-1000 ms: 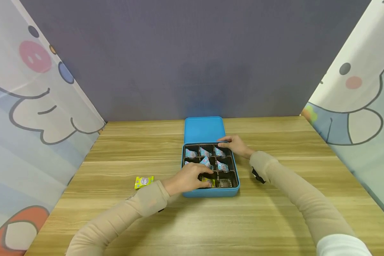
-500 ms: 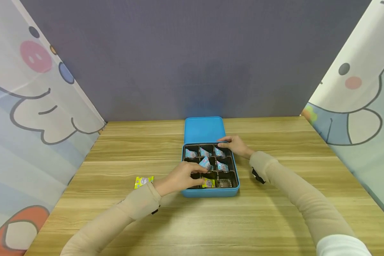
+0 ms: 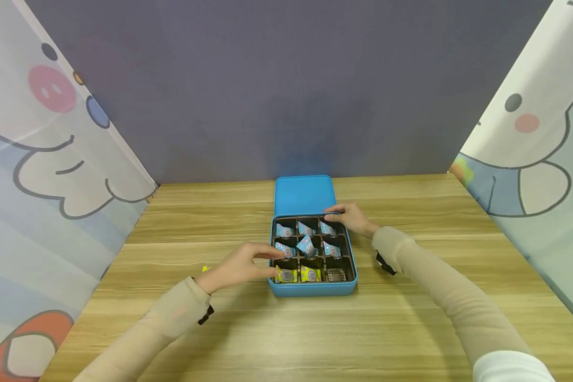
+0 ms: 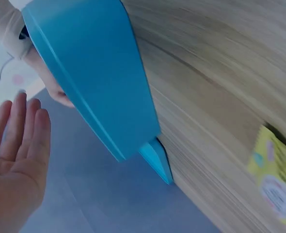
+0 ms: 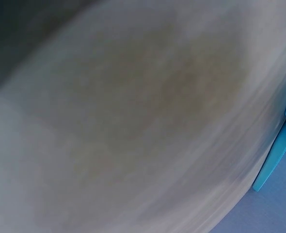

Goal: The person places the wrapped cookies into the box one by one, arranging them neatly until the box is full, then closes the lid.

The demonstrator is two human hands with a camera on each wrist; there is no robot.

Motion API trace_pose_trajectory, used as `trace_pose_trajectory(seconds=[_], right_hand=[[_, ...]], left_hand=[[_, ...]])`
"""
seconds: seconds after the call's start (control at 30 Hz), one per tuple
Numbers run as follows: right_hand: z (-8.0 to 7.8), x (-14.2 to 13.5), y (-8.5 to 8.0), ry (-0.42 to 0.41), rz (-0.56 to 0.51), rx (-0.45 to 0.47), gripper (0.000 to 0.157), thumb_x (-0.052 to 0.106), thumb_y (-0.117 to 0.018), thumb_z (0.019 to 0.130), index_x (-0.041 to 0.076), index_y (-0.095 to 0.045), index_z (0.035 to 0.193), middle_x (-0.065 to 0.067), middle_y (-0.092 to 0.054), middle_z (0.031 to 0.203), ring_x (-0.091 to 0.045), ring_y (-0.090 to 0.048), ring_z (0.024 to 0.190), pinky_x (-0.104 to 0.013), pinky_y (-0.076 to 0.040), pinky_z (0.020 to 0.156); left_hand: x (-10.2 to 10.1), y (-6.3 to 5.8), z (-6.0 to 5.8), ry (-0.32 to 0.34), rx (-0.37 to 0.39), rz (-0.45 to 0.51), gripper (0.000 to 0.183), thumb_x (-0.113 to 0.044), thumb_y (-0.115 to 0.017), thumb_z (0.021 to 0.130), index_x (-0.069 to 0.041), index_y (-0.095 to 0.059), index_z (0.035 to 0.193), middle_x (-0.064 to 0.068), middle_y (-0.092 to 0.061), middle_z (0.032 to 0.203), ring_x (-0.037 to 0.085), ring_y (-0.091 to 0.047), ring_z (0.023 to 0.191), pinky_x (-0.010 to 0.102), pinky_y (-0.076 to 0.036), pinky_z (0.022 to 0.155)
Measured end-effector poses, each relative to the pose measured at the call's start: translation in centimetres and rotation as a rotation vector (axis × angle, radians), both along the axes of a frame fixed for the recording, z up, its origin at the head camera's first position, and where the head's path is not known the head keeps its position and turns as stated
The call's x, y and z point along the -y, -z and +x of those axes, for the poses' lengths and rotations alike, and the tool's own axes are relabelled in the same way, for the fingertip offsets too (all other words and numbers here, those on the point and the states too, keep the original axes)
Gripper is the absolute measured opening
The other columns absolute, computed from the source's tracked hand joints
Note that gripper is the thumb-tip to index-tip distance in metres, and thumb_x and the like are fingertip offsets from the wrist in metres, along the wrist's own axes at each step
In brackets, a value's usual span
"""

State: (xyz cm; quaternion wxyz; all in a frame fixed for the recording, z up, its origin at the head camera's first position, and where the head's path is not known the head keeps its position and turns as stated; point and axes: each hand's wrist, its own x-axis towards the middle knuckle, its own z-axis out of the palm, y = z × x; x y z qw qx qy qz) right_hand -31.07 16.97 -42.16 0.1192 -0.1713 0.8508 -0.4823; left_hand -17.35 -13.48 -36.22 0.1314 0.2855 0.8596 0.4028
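A blue box [image 3: 312, 289] with its lid [image 3: 305, 193] laid back stands on the table, fitted with a dark divided tray. Blue-wrapped candies [image 3: 307, 246] fill the back and middle rows. In the front row, a yellow-wrapped candy [image 3: 285, 275] lies in the left compartment and another yellow candy [image 3: 311, 274] in the middle one; the right one shows its ridged floor. My left hand [image 3: 243, 264] is at the box's left front, fingers extended, holding nothing. My right hand [image 3: 352, 218] grips the back right corner, thumb inside the rim. A loose yellow candy [image 4: 276, 182] is mostly hidden by my left wrist in the head view.
The wooden table [image 3: 344, 334] extends around the box. A grey panel [image 3: 286, 90] rises behind its back edge, and cartoon-printed curtains [image 3: 52, 159] hang at both sides. Sleeve cloth fills most of the right wrist view.
My left hand has drawn back leftward from the front middle compartment, uncovering the yellow candies in the front row. It now hides most of the loose candy. My right hand has stayed put.
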Motion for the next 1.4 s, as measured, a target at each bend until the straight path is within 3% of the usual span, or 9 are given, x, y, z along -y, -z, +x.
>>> trace_pose_trajectory(seconds=[0.27,0.57,0.93,1.4], right_hand=[[-0.1,0.2,0.0,-0.001,0.004,-0.01,0.038,0.025,-0.064,0.087,0.007,-0.061,0.12,-0.017,-0.055,0.126,-0.032,-0.051,0.115,-0.044,-0.046,0.095],[-0.1,0.1,0.3,0.004,-0.011,-0.004,0.037,0.023,-0.063,0.088,0.006,-0.061,0.12,-0.017,-0.054,0.127,-0.033,-0.05,0.116,-0.044,-0.045,0.095],[0.0,0.1,0.2,0.009,-0.023,0.005,0.037,0.022,-0.063,0.087,0.005,-0.061,0.12,-0.017,-0.056,0.125,-0.033,-0.05,0.116,-0.045,-0.044,0.097],[0.1,0.1,0.1,0.023,-0.006,0.029,0.039,0.025,-0.063,0.087,0.008,-0.06,0.122,-0.016,-0.052,0.13,-0.033,-0.047,0.12,-0.043,-0.043,0.098]], left_hand=[[3.0,-0.2,-0.5,-0.006,-0.029,-0.025,0.039,-0.027,-0.068,0.083,-0.01,-0.062,0.118,-0.001,-0.062,0.119,0.019,-0.055,0.114,0.034,-0.044,0.099],[6.3,0.4,-0.9,-0.064,0.024,-0.029,0.045,-0.031,-0.067,0.083,-0.009,-0.059,0.121,0.007,-0.059,0.124,0.024,-0.052,0.118,0.04,-0.042,0.101],[9.7,2.5,-1.1,-0.122,0.082,-0.004,0.046,-0.015,-0.065,0.086,0.002,-0.052,0.126,0.014,-0.056,0.126,0.03,-0.052,0.118,0.039,-0.042,0.101],[12.6,4.1,-0.6,-0.21,0.174,-0.025,0.052,-0.027,-0.068,0.083,-0.007,-0.053,0.128,0.011,-0.051,0.133,0.038,-0.04,0.127,0.054,-0.035,0.102]])
